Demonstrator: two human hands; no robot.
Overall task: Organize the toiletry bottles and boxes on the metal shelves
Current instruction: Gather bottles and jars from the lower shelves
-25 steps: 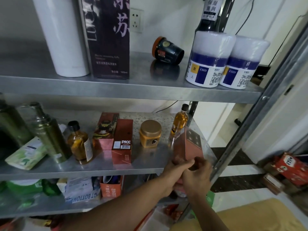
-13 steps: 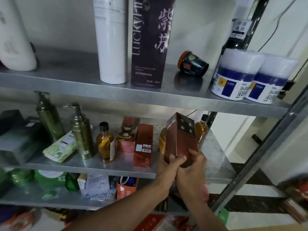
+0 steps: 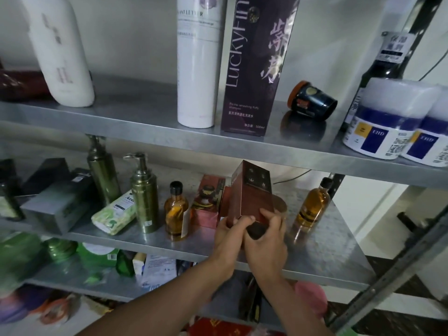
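Both left hand point(image 3: 229, 235) and right hand point(image 3: 266, 241) grip the brown box point(image 3: 252, 195)

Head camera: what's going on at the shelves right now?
A person grips the lower end of a reddish-brown box with the left hand and the right hand, holding it upright in front of the middle shelf. It sits between the red boxes and the rightmost amber bottle, hiding most of a gold-lidded jar. The hands cover its base, so whether it rests on the shelf cannot be told. On the top shelf, a dark jar lies on its side.
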